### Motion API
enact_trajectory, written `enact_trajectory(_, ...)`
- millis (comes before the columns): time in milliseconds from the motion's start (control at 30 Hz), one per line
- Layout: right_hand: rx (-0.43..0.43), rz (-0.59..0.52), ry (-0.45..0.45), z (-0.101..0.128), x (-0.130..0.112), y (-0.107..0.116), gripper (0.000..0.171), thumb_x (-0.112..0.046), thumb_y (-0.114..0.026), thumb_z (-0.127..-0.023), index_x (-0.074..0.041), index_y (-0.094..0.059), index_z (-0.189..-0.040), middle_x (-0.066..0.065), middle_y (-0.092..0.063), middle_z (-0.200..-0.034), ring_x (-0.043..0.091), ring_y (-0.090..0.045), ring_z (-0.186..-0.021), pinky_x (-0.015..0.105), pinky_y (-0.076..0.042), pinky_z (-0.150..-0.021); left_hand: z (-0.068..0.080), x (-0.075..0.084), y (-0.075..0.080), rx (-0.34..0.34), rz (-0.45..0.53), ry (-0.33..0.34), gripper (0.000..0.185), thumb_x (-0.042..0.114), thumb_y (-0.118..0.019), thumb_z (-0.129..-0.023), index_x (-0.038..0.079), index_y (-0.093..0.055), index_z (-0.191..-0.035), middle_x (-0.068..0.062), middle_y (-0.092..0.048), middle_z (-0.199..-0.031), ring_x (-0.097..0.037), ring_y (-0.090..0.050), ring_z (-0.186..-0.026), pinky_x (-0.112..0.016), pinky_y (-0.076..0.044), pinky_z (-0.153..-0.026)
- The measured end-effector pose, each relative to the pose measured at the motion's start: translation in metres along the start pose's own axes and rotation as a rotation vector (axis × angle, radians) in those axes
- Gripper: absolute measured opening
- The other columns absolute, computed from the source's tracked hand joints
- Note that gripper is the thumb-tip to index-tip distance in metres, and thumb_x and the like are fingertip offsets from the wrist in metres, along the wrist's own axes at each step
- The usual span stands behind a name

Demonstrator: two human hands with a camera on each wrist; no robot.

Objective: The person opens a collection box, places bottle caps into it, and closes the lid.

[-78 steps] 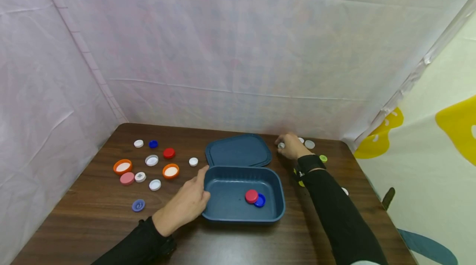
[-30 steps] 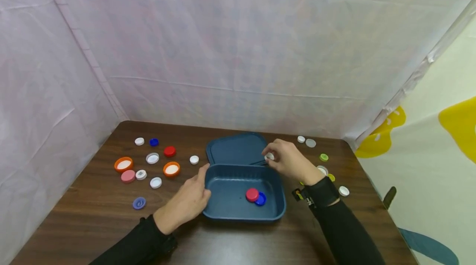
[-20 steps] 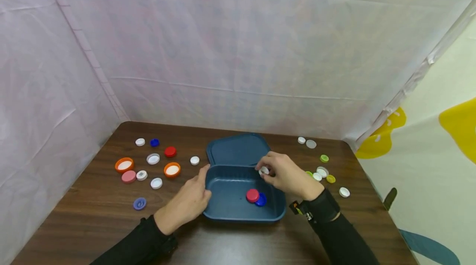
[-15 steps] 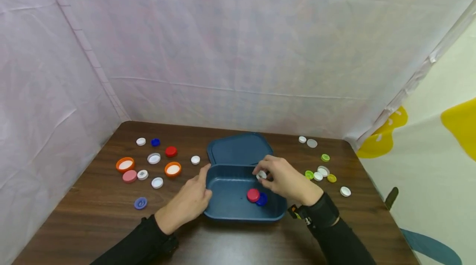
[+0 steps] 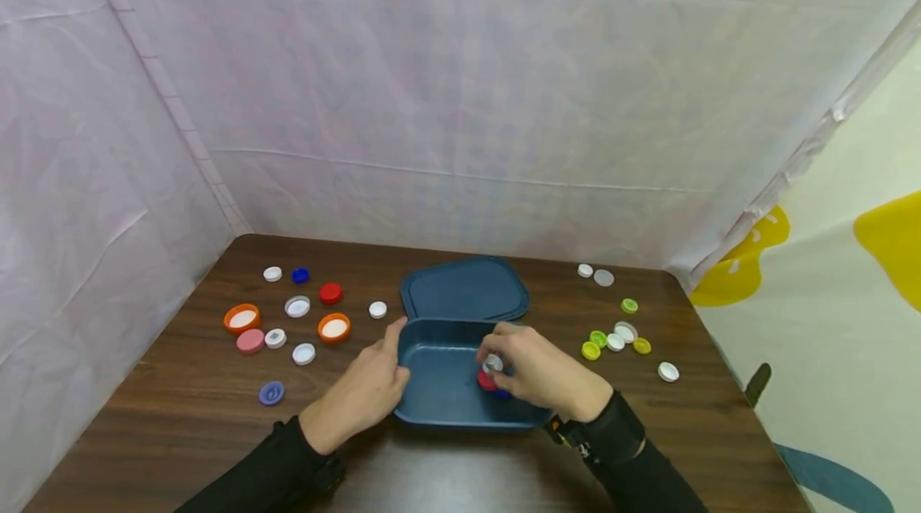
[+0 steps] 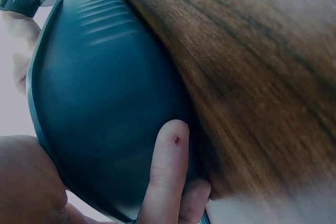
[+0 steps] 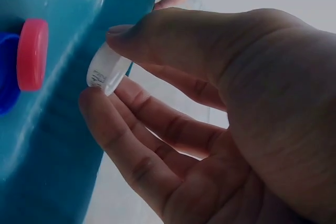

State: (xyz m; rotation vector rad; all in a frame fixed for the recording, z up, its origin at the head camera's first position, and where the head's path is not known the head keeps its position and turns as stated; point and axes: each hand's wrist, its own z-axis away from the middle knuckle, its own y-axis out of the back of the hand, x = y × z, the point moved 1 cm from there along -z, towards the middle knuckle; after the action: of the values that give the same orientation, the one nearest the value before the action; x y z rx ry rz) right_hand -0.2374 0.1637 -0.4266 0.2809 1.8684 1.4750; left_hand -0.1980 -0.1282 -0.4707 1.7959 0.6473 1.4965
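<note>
A white bottle cap (image 5: 492,363) with dark print on its side is pinched between the thumb and fingertip of my right hand (image 5: 541,371). It is over the dark blue plastic container (image 5: 439,387). Inside that container lie a red cap (image 7: 32,54) and a blue cap (image 7: 8,72), partly covered by my right hand in the head view. My left hand (image 5: 362,395) grips the container's left side, with fingers (image 6: 169,169) against the outer wall and the thumb side at the rim.
Behind the container lies its blue lid (image 5: 464,291) on the wooden table (image 5: 165,417). Caps are scattered at left, among them an orange cap (image 5: 334,328) and a pink cap (image 5: 250,341). More lie at right, including a green cap (image 5: 629,305) and a white cap (image 5: 668,371).
My right hand picked up the white cap from the table's back right and brought it left and nearer, over the container's caps. My left hand stayed at the container's left side.
</note>
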Motion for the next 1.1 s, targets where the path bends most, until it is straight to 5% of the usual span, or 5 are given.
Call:
enact_trajectory(733, -0.022, 0.006, -0.039, -0.002, 0.000, -0.002, 0.024, -0.009, -0.088, -0.103, -0.009, -0.084, -0.127, 0.010, -0.078, -0.122, 0.026, -0.075, -0.104, 0.024, -0.061, -0.083, 0.000, 0.000, 0.000, -0.007, 0.000, 0.010, 0.072, 0.002, -0.065, -0.104, -0.004, -0.041, -0.171, -0.034, -0.072, -0.148, -0.032, -0.077, -0.107, -0.057, -0.068, -0.101)
enact_trajectory(1100, 0.016, -0.010, -0.040, 0.002, 0.004, 0.008, 0.026, -0.007, -0.087, -0.104, -0.008, -0.083, -0.130, 0.013, -0.078, -0.125, 0.029, -0.078, -0.109, 0.029, -0.066, -0.088, -0.001, -0.002, -0.001, -0.005, 0.003, 0.003, 0.072, 0.001, -0.065, -0.103, -0.005, -0.041, -0.171, -0.034, -0.073, -0.145, -0.030, -0.075, -0.101, -0.052, -0.068, -0.093)
